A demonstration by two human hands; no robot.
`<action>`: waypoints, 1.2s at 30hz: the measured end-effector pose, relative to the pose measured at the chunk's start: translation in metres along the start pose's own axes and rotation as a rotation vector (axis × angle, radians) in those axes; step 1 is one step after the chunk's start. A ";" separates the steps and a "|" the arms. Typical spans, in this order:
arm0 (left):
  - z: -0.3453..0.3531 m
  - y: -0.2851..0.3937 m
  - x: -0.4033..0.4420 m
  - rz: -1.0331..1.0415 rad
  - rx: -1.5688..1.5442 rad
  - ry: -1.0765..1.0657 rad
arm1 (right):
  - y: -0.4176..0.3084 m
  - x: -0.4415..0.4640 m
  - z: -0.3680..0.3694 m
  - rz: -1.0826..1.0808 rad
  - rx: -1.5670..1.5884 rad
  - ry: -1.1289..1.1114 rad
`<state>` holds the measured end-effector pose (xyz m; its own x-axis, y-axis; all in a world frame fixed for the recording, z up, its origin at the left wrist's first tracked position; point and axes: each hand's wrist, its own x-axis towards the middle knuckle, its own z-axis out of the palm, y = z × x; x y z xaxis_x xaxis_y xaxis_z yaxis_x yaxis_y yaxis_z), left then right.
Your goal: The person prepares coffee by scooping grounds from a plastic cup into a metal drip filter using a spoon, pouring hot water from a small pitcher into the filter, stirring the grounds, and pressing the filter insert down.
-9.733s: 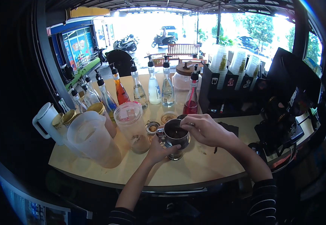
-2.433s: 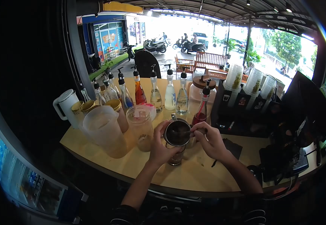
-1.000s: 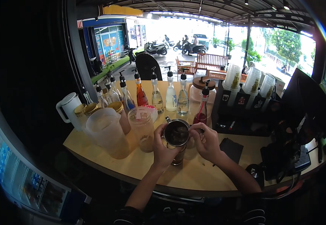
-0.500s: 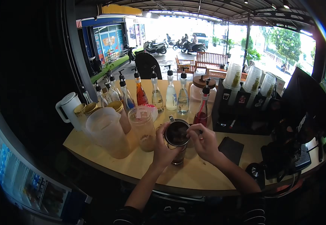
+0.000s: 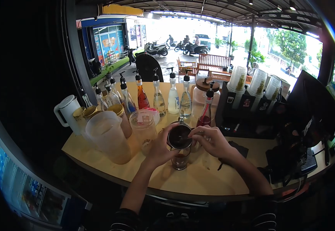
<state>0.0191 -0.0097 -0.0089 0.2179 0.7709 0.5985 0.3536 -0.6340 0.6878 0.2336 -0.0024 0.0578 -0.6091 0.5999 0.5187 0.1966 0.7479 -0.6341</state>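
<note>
Leaning toward the camera, metal cup (image 5: 178, 139), handle (image 5: 181, 120) pointing away

metal cup (image 5: 178, 129) | handle (image 5: 181, 120) | earlier: left side | now: far side

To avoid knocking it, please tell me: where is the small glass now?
In the head view, the small glass stands on the counter, slightly right of centre, just below the metal cup in the left hand.

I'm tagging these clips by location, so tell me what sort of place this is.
Likely a drinks stall or small café: pump-topped bottles, stacked plastic cups in a black rack, and a wooden bench outside.
</note>
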 end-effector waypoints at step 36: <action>0.017 0.005 0.002 -0.039 -0.092 0.349 | -0.016 0.032 0.010 0.055 -0.078 0.118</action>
<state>0.0368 -0.0105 -0.0118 -0.1231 0.7371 0.6644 0.2689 -0.6197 0.7373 0.2032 0.0015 0.0783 -0.5023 0.6661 0.5514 0.2888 0.7303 -0.6191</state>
